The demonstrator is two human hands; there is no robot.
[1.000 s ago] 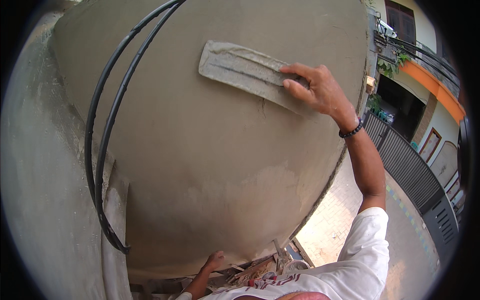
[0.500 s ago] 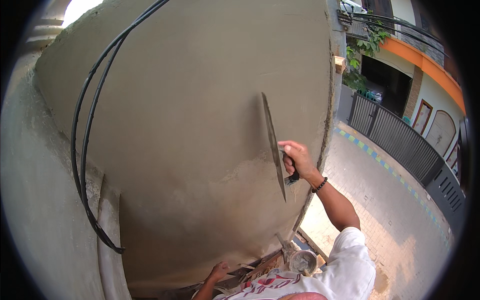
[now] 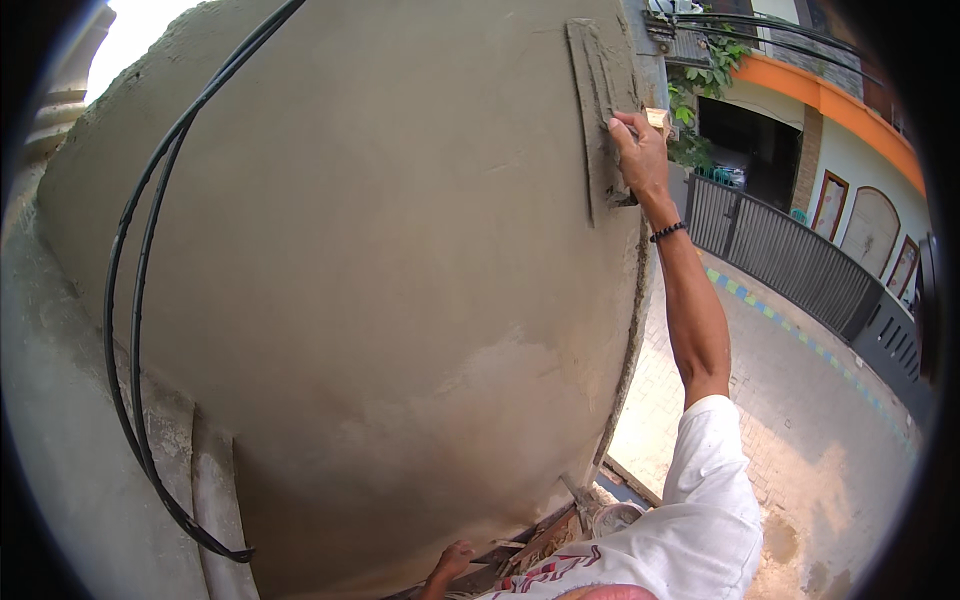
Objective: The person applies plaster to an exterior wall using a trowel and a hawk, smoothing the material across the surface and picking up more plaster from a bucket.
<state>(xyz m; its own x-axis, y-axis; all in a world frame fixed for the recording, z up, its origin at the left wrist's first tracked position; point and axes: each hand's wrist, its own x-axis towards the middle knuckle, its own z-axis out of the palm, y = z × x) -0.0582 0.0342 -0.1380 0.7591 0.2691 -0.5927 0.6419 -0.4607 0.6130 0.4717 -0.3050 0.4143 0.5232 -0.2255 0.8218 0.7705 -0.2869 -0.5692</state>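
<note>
My right hand (image 3: 640,152) is closed round the handle of a plastering trowel (image 3: 597,95), reaching high at the right side of a grey plastered wall (image 3: 380,220). The long blade lies close along the wall near its right edge, and wet mortar clings to it in ridges. My fingers hide most of the handle. Low down near my body, my left hand (image 3: 457,558) hangs beside the wall with its fingers loosely bent. Nothing shows in it, and it is small in view.
Two black cables (image 3: 128,270) loop down in front of the wall's left side. A bucket (image 3: 615,517) stands low by my right shoulder, partly hidden, near wooden boards (image 3: 550,540). Beyond the wall's right edge lie a paved lane (image 3: 740,400) and a dark metal gate (image 3: 770,250).
My right hand has carried the trowel up and to the right. The blade, edge-on and tilted off the wall before, now lies close along it. My left hand stays low.
</note>
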